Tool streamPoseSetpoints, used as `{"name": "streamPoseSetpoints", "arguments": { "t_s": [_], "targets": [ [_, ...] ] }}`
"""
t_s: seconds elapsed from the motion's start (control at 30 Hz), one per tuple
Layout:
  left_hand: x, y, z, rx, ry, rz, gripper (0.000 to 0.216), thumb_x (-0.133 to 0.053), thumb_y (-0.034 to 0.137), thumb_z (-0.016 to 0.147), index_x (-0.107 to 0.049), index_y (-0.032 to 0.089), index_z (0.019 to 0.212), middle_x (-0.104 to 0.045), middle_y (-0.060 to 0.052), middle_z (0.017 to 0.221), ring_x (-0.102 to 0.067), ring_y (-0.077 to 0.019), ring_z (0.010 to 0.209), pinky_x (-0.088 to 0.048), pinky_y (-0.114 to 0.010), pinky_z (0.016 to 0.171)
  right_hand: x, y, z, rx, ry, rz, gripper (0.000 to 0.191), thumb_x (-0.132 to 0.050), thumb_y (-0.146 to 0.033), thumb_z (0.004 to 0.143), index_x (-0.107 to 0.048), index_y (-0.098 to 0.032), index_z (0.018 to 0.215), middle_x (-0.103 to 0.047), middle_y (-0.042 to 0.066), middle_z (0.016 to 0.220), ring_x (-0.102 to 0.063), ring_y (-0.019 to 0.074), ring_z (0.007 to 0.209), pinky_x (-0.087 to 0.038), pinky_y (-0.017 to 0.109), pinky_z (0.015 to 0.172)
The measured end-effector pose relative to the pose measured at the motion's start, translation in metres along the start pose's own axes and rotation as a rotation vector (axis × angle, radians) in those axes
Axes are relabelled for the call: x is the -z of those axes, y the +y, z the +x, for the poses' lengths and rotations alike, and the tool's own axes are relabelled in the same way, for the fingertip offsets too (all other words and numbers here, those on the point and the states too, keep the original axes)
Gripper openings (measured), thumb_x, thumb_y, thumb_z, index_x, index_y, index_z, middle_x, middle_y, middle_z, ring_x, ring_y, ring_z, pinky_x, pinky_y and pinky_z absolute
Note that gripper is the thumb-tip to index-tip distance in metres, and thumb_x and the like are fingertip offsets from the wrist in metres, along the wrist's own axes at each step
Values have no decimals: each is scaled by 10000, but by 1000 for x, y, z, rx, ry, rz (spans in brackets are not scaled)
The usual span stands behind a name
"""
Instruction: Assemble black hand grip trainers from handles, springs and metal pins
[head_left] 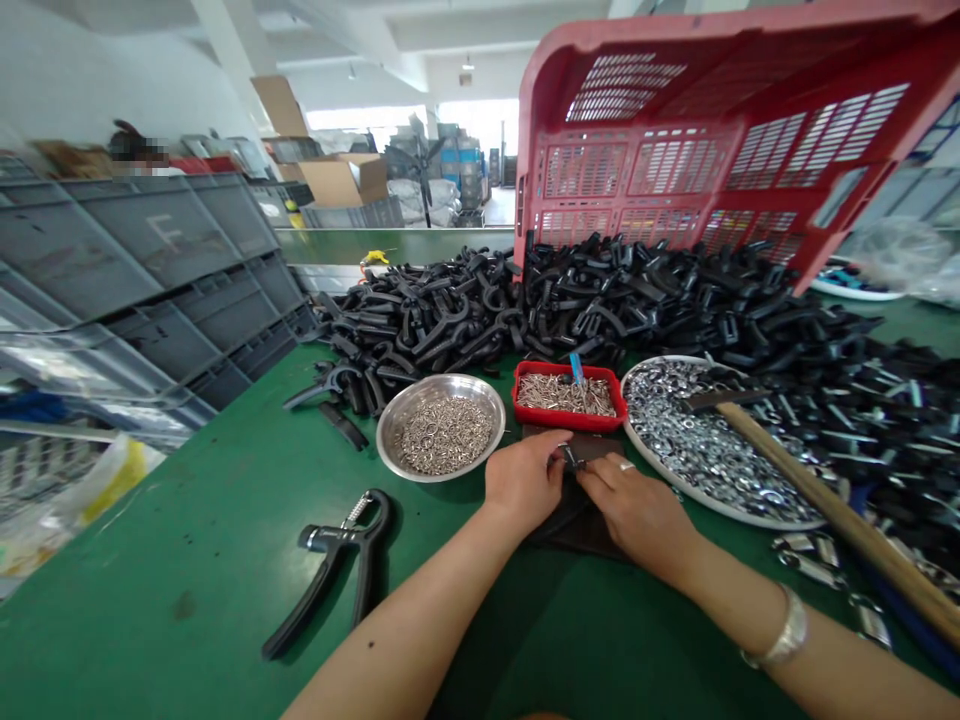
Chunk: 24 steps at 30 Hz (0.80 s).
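Observation:
My left hand [525,480] and my right hand [637,515] meet over a dark flat pad [600,447], fingertips nearly touching. Both are closed in a pinch on a small dark metal part [570,457]; its exact kind is hard to make out, and fingers cover some of it. Just beyond them stands a red tray [570,421] of metal pins with a blue strip in it. A steel bowl [388,445] of tiny metal pieces is left of my left hand. An assembled black hand grip strengthener [367,565] with a spring lies at the left.
Right of my hands, a white round tray [637,440] holds shiny metal parts, with a wooden-handled hammer [795,480] across it. Black handles [465,310] are heaped behind. A red crate [637,60] is tipped over the heap. Grey crates [135,260] are stacked left; a person's head shows behind.

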<state>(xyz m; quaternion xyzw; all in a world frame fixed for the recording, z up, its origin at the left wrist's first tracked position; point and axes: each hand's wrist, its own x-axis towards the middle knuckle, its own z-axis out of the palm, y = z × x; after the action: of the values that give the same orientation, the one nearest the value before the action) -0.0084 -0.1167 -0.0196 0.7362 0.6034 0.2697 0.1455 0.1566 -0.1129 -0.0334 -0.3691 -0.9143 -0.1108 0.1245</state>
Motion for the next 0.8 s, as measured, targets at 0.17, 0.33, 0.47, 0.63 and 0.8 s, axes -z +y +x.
{"name": "streamPoseSetpoints", "arguments": {
  "t_s": [0.17, 0.33, 0.47, 0.63, 0.8],
  "targets": [
    [1, 6, 6, -177, -114, 204, 499, -441, 226, 817, -346, 325, 1297, -638, -1, 984, -596, -167, 820, -455, -262, 683, -6, 9, -20, 0, 41, 211, 342, -357, -124, 830, -539, -128, 1119, -563, 132, 1026, -503, 214, 956, -463, 354, 795],
    [6, 14, 14, -355, -193, 357, 551, -411, 244, 834, -233, 335, 1347, -617, -16, 1020, -592, -168, 818, -447, -264, 691, -11, 10, -27, -76, 110, 355, 308, -380, -175, 843, -554, -128, 1093, -558, 135, 1037, -516, 206, 965, -457, 380, 835],
    [9, 22, 20, -377, -233, 411, 550, -418, 238, 830, -249, 319, 1347, -606, -24, 1057, -593, -166, 822, -443, -250, 694, -11, 10, -27, -100, 130, 406, 306, -386, -186, 840, -561, -147, 1088, -566, 132, 1044, -530, 209, 963, -464, 389, 830],
    [10, 23, 27, -413, -256, 438, 580, -422, 241, 821, -217, 333, 1355, -622, -19, 1023, -600, -177, 803, -450, -263, 680, -12, 11, -30, -86, 146, 432, 309, -399, -187, 837, -557, -138, 1097, -568, 137, 1068, -521, 211, 995, -453, 392, 851],
    [10, 22, 30, -433, -262, 439, 570, -429, 233, 820, -239, 322, 1350, -597, -30, 1078, -591, -175, 846, -445, -259, 709, -13, 10, -33, -94, 153, 454, 320, -421, -198, 822, -548, -157, 1114, -565, 133, 1082, -519, 219, 1006, -443, 407, 860]
  ]
}}
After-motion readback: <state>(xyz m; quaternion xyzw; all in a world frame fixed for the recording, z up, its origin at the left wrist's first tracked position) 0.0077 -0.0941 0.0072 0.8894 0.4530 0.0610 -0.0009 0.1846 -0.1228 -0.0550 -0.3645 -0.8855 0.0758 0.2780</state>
